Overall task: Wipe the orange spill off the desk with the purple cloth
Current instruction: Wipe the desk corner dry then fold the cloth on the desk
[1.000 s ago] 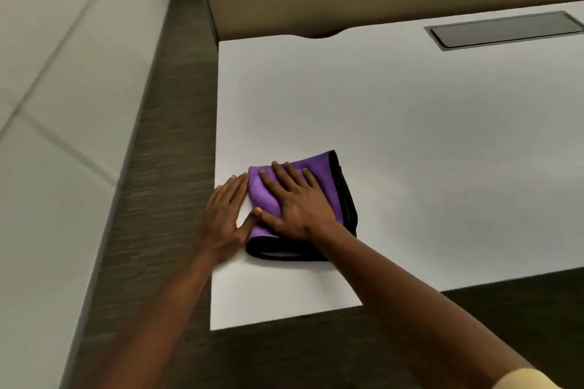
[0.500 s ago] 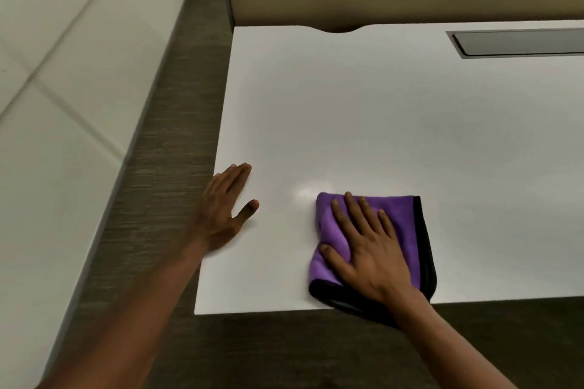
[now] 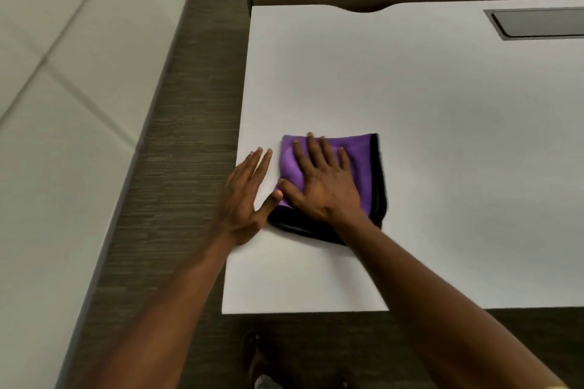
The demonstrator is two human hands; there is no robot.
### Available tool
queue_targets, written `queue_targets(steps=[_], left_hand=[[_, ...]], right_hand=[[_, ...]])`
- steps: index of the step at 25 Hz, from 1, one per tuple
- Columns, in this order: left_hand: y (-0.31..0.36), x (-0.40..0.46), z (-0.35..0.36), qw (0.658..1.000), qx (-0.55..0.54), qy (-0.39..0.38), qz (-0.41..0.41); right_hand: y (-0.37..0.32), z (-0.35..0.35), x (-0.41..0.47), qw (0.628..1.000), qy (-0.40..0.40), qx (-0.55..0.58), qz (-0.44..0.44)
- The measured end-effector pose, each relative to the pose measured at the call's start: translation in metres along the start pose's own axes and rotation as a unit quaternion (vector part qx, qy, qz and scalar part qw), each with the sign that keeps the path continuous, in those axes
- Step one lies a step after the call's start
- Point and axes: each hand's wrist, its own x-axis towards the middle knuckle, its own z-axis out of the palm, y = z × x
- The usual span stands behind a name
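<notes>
Pressing flat on the folded purple microfibre cloth with black edging, the right hand is sliding it back leftward from where it lay half a second ago, nearer the front edge of the white desk. The left hand is resting spread on the desk, thumb just touching the cloth. No orange spill is showing, so the wiping is probably nearly done.
</notes>
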Motion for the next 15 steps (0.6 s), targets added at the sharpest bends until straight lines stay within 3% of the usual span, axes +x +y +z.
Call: queue_targets(steps=[3,6,8,10,15], left_hand=[[0.003,-0.004,-0.004,0.995,-0.073,0.06,-0.031],[0.005,-0.005,-0.015,0.985,-0.168,-0.02,-0.03],[-0.004,-0.014,-0.025,0.961,-0.263,-0.063,-0.056],[-0.014,-0.035,-0.036,0.934,-0.343,-0.048,-0.088],[-0.011,-0.115,-0.042,0.891,-0.405,-0.057,-0.196]], right_hand=[[-0.06,0.011,-0.002,0.999,0.001,0.013,-0.045],[-0.073,0.016,-0.02,0.999,0.012,0.02,-0.03],[-0.088,0.025,-0.049,0.999,0.021,0.036,-0.011],[-0.12,0.039,-0.087,0.997,0.04,0.061,-0.027],[-0.157,0.058,-0.158,0.992,-0.01,0.052,-0.116]])
